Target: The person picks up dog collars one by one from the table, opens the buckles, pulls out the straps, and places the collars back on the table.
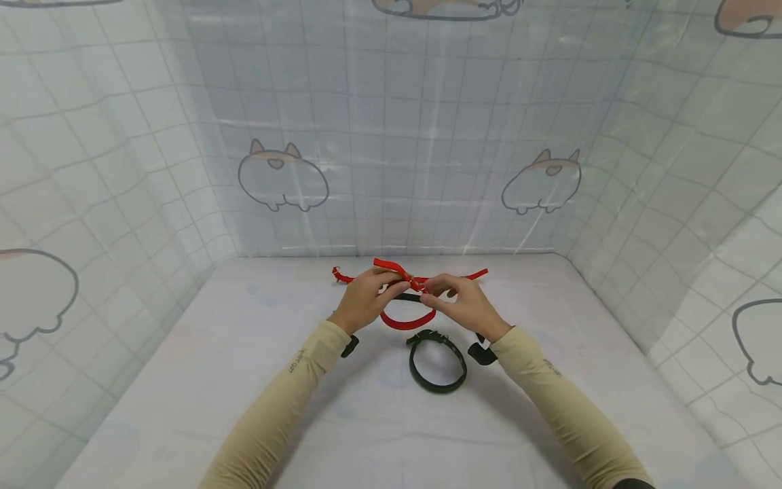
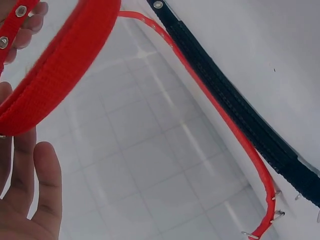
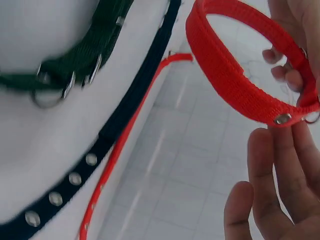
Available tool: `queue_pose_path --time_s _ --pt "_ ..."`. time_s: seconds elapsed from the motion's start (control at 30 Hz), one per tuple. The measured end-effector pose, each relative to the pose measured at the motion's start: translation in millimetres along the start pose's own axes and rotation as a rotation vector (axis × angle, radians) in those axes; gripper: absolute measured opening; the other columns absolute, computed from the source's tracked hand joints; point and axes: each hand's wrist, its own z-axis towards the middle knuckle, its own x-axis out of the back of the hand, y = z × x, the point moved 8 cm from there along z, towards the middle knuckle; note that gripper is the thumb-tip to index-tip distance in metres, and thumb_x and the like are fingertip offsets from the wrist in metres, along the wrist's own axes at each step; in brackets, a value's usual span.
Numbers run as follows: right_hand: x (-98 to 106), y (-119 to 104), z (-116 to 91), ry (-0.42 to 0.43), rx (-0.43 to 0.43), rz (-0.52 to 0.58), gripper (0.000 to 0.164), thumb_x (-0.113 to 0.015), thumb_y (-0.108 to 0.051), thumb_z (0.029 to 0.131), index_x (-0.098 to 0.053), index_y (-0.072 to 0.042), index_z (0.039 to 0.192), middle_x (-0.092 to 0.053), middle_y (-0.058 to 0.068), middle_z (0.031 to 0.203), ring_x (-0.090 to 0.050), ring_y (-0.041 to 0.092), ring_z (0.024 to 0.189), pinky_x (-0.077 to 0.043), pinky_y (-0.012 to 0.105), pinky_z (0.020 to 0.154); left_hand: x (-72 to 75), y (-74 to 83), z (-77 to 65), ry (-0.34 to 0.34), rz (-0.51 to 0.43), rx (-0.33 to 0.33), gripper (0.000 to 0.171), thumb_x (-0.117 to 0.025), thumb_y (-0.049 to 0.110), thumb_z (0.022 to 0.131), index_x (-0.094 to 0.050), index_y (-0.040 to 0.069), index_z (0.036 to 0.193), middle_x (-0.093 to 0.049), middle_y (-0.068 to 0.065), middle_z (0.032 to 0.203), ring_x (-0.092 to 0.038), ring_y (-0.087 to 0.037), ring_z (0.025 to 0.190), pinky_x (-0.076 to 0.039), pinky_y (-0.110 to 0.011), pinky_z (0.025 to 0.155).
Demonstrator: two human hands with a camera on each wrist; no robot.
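Note:
Both hands hold a red collar [image 1: 408,325], bent into a loop that hangs below the fingers. My left hand [image 1: 365,297] pinches it near its end strap, which sticks up past the fingers. From the other side, the fingertips of my right hand [image 1: 464,299] grip it at the metal fittings. Metal eyelets [image 2: 21,11] line the strap in the left wrist view. A rivet [image 3: 282,119] and a ring [image 3: 312,117] show at the joined part in the right wrist view. The fingers partly hide the buckle area.
Behind the hands a second red collar [image 1: 478,274] lies stretched out on the white table [image 1: 391,435]. A dark navy collar [image 3: 137,107] with eyelets lies alongside it. Nearer, a dark green collar [image 1: 438,388] rests buckled in a ring. Tile-patterned sheeting [image 1: 415,204] encloses the back and sides.

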Motion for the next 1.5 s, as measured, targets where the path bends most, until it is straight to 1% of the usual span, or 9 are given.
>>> queue_pose_path --time_s 0.13,0.27,0.5,0.63,0.77,1.0,1.17,1.33,1.5 --pt "-3 0 0 -0.001 -0.018 0.075 0.023 -0.067 -0.04 0.085 -0.066 -0.025 0.102 -0.066 -0.01 0.092 -0.061 0.009 0.087 -0.047 0.039 0.078 -2.3 0.4 0.5 -0.002 -0.018 0.01 0.017 -0.062 0.034 0.09 -0.069 0.023 0.101 -0.061 0.013 0.097 -0.052 -0.007 0.095 -0.051 -0.032 0.074" --pt "-3 -8 -2 -0.014 -0.034 0.175 0.021 -0.067 -0.03 0.087 -0.066 -0.016 0.102 -0.067 -0.001 0.095 -0.061 0.017 0.085 -0.049 0.038 0.075 -5.4 -0.5 0.3 -0.006 -0.056 0.018 0.017 -0.063 0.033 0.089 -0.069 0.023 0.101 -0.061 0.012 0.096 -0.053 -0.008 0.094 -0.051 -0.031 0.073" --pt "-2 -21 -7 -0.075 -0.109 0.303 0.021 -0.066 -0.021 0.088 -0.065 -0.008 0.105 -0.067 0.006 0.099 -0.064 0.021 0.084 -0.05 0.036 0.076 -8.6 -1.4 -1.1 -0.033 -0.078 0.027 0.025 -0.056 0.044 0.091 -0.068 0.025 0.103 -0.062 0.015 0.096 -0.052 -0.007 0.091 -0.05 -0.029 0.073" --pt "-1 -22 -7 -0.1 -0.101 0.296 0.023 -0.064 -0.022 0.09 -0.064 -0.009 0.108 -0.066 0.006 0.103 -0.063 0.02 0.086 -0.05 0.04 0.077 -7.0 -1.7 -1.5 -0.023 -0.08 0.019 0.021 -0.06 0.037 0.09 -0.069 0.024 0.104 -0.063 0.016 0.094 -0.052 -0.007 0.086 -0.05 -0.03 0.073" --pt "-2 -21 -7 -0.134 -0.094 0.319 0.026 -0.062 -0.022 0.091 -0.063 -0.009 0.113 -0.064 0.011 0.11 -0.061 0.028 0.092 -0.048 0.047 0.08 -4.6 -2.1 -2.6 -0.003 -0.072 0.015 0.024 -0.059 0.04 0.09 -0.07 0.024 0.104 -0.064 0.017 0.093 -0.052 -0.005 0.083 -0.049 -0.026 0.071" --pt "0 -23 -8 -0.096 -0.086 0.232 0.022 -0.065 -0.027 0.089 -0.064 -0.012 0.104 -0.065 0.007 0.094 -0.061 0.025 0.086 -0.049 0.039 0.076 -9.6 -0.4 -4.7 -0.021 -0.096 0.051 0.02 -0.061 0.037 0.09 -0.07 0.023 0.102 -0.063 0.015 0.091 -0.051 -0.006 0.081 -0.049 -0.025 0.067" --pt "0 -22 -8 -0.075 -0.08 0.24 0.019 -0.066 -0.025 0.088 -0.064 -0.012 0.101 -0.064 0.008 0.093 -0.062 0.032 0.084 -0.05 0.039 0.074 -9.8 2.0 -4.6 -0.031 -0.099 0.059 0.027 -0.056 0.044 0.091 -0.07 0.023 0.103 -0.064 0.014 0.093 -0.051 -0.006 0.084 -0.048 -0.025 0.067" --pt "0 -23 -9 -0.106 -0.066 0.239 0.021 -0.064 -0.024 0.09 -0.064 -0.012 0.106 -0.065 0.012 0.093 -0.062 0.023 0.082 -0.05 0.04 0.073 -8.4 0.2 -5.6 -0.013 -0.082 0.066 0.027 -0.058 0.044 0.09 -0.071 0.024 0.101 -0.063 0.015 0.089 -0.05 -0.005 0.08 -0.048 -0.024 0.065" --pt "0 -25 -10 -0.138 -0.031 0.209 0.023 -0.06 -0.021 0.092 -0.062 -0.014 0.114 -0.065 0.009 0.099 -0.06 0.019 0.088 -0.048 0.041 0.077 -6.4 -0.1 -6.7 0.006 -0.07 0.057 0.025 -0.06 0.041 0.089 -0.072 0.023 0.1 -0.061 0.014 0.088 -0.049 -0.006 0.078 -0.048 -0.024 0.063"
